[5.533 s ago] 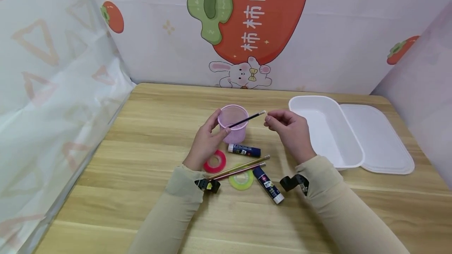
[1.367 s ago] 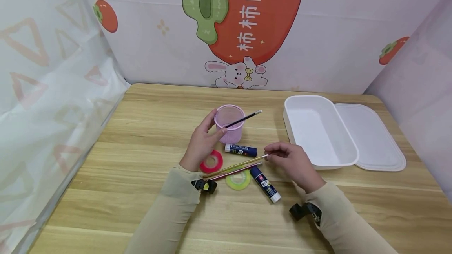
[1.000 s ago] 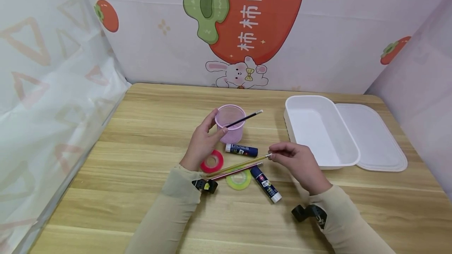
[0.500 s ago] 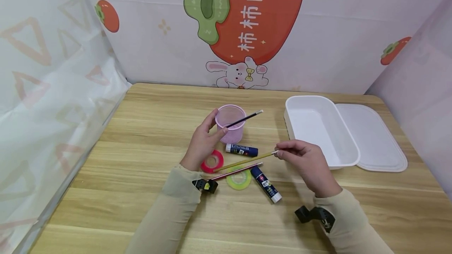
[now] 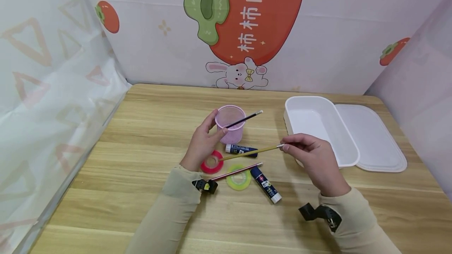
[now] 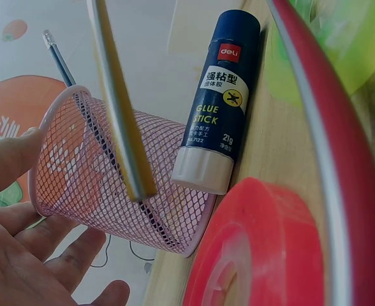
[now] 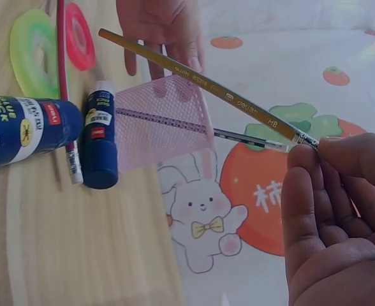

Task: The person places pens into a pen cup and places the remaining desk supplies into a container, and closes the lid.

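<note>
Gold pencil (image 5: 250, 152): up it comes, off the table (image 5: 159, 136) and clear of the red pencil (image 5: 234, 172) it lay beside, so only the red one is left lying there.
Left hand (image 5: 203, 142): thumb and fingers spread round the pink mesh cup (image 5: 233, 136), black pencil (image 5: 245, 119) leaning out rightward.
Free end (image 5: 221, 159): blunt, pointing left, seen over the red tape (image 5: 213, 170).
Long axis: slanting crosswise, climbing gently rightward.
Eraser end (image 5: 279, 146): rightmost, pinched between the right hand's (image 5: 314, 156) thumb and fingers.
</note>
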A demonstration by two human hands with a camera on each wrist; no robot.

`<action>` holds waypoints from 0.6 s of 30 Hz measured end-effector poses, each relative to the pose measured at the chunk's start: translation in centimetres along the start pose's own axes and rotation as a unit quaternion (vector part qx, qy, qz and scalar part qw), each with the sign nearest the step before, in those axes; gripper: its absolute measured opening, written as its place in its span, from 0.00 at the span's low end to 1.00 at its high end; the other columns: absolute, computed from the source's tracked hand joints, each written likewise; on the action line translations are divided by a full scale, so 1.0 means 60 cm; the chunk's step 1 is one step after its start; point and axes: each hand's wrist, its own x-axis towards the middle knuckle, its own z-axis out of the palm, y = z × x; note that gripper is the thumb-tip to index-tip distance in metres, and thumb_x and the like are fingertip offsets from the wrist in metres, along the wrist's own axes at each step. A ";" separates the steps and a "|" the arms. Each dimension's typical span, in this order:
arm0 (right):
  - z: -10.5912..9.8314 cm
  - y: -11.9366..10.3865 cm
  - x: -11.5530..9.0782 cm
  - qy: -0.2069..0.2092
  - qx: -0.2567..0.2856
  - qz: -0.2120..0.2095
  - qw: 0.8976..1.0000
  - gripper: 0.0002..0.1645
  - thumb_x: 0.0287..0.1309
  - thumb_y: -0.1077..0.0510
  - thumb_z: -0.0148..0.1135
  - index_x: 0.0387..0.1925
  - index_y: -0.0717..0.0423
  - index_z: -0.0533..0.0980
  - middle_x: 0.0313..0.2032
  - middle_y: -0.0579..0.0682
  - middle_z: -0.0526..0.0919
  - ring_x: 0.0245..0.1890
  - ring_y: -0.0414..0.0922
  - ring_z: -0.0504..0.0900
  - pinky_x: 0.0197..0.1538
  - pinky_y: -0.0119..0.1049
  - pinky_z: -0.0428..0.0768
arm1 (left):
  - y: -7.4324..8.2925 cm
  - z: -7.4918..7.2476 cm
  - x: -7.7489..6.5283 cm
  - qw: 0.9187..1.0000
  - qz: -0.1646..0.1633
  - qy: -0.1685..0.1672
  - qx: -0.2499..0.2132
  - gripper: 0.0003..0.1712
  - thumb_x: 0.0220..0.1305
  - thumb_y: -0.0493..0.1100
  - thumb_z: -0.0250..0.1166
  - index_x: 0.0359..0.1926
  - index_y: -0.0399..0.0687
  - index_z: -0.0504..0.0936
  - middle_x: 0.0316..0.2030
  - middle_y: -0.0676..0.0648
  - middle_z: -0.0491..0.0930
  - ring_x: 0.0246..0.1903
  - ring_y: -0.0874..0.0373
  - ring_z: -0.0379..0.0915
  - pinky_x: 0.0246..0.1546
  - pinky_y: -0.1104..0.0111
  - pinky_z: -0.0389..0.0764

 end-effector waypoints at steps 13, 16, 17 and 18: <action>-0.006 -0.033 -0.004 0.038 0.010 -0.037 0.999 0.12 0.61 0.60 0.70 0.45 0.63 0.84 0.38 0.46 0.88 0.38 0.40 0.86 0.40 0.28 0.83 | 0.000 0.000 0.000 1.000 0.001 0.000 0.000 0.41 0.70 0.46 0.65 0.78 0.49 0.57 0.73 0.45 0.63 0.72 0.49 0.59 0.71 0.48 0.60; -0.006 -0.041 -0.004 0.053 0.007 -0.043 0.998 0.12 0.61 0.60 0.70 0.45 0.63 0.84 0.38 0.45 0.88 0.38 0.41 0.85 0.40 0.27 0.82 | 0.000 0.000 -0.001 1.000 0.001 0.000 -0.002 0.42 0.70 0.46 0.65 0.78 0.49 0.57 0.73 0.45 0.63 0.72 0.48 0.59 0.71 0.46 0.60; -0.007 -0.043 -0.004 0.057 0.005 -0.044 0.997 0.12 0.61 0.60 0.70 0.45 0.62 0.84 0.38 0.45 0.88 0.38 0.41 0.85 0.40 0.27 0.82 | 0.000 0.000 -0.001 1.000 0.002 0.001 -0.003 0.42 0.70 0.46 0.65 0.78 0.49 0.57 0.73 0.45 0.63 0.72 0.48 0.59 0.71 0.46 0.60; -0.007 -0.045 -0.004 0.060 0.005 -0.045 0.997 0.12 0.62 0.60 0.70 0.45 0.62 0.84 0.39 0.45 0.88 0.38 0.41 0.85 0.40 0.27 0.82 | 0.000 0.000 -0.001 1.000 0.002 0.001 -0.003 0.42 0.70 0.46 0.65 0.78 0.49 0.57 0.73 0.45 0.63 0.72 0.48 0.59 0.71 0.46 0.60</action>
